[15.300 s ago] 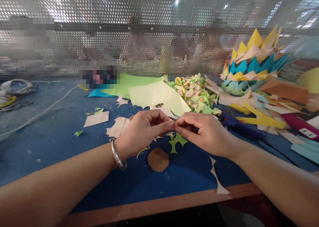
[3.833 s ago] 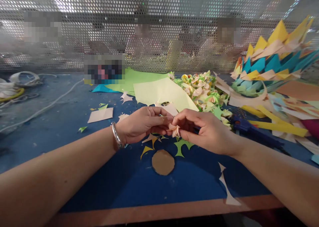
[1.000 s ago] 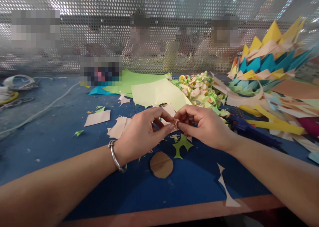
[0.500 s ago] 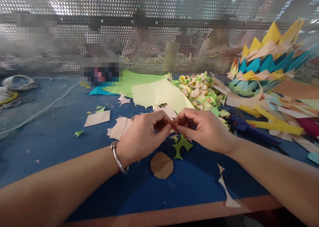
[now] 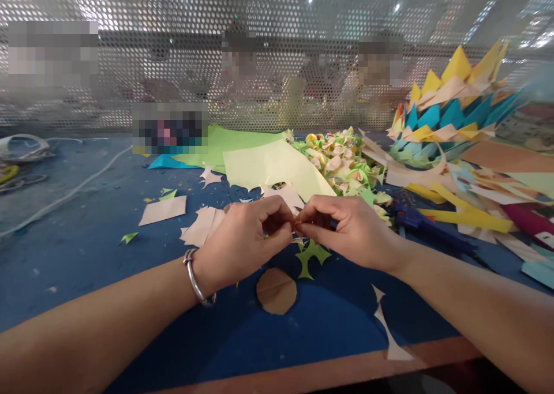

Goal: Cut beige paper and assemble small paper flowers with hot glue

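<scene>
My left hand [image 5: 249, 232], with a silver bangle at the wrist, and my right hand [image 5: 346, 229] meet fingertip to fingertip above the table. Both are closed in a pinch on something tiny and orange-brown, mostly hidden by the fingers. Just below them lies a round brown cardboard disc [image 5: 277, 291]. Green paper offcuts [image 5: 309, 258] rest under the fingertips. Beside my left hand are pink paper scraps [image 5: 201, 225]. Behind the hands spreads a pale yellow-green sheet [image 5: 272, 166], next to a heap of small curled paper pieces [image 5: 346, 157].
A blue glue gun [image 5: 433, 226] lies right of my right hand, near yellow paper strips [image 5: 471, 218]. A spiky folded-paper construction [image 5: 459, 111] stands at the back right. A white cord [image 5: 86, 180] crosses the left side. Perforated metal mesh [image 5: 277, 13] closes off the back.
The whole view has shifted slightly, so things sit a little further left. Both hands stay pinched together, with their fingertips moved only slightly.
</scene>
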A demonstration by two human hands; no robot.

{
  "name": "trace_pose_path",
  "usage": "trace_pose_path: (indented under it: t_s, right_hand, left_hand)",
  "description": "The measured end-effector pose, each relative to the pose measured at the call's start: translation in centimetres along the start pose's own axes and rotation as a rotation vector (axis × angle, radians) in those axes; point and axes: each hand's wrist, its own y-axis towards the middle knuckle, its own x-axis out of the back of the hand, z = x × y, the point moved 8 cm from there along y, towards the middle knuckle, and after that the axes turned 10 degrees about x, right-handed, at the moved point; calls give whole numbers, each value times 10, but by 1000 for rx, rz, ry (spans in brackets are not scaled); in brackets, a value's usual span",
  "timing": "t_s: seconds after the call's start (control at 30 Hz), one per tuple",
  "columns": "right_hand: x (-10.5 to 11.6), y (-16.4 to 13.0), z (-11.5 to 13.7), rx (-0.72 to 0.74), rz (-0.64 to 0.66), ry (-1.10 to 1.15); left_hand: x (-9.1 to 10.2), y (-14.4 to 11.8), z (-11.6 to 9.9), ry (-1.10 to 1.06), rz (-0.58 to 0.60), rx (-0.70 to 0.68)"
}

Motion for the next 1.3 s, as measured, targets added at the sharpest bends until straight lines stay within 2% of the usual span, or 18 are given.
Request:
trace_pose_path:
  t_s: [0.27,0.73,1.07,1.3]
  right_hand:
    - [1,-1,1,19,35,-92]
    - [-1,-1,2,40,87,-164]
    - [-4,-1,3,57,141,-229]
    - [-6,-2,3,40,151,-189]
  left_hand:
    - [-3,2,4,-83,72,33]
    - [0,-1,-1,34,2,4]
    - [-5,0,3,11,34,17]
    - [-5,-1,2,3,41,11]
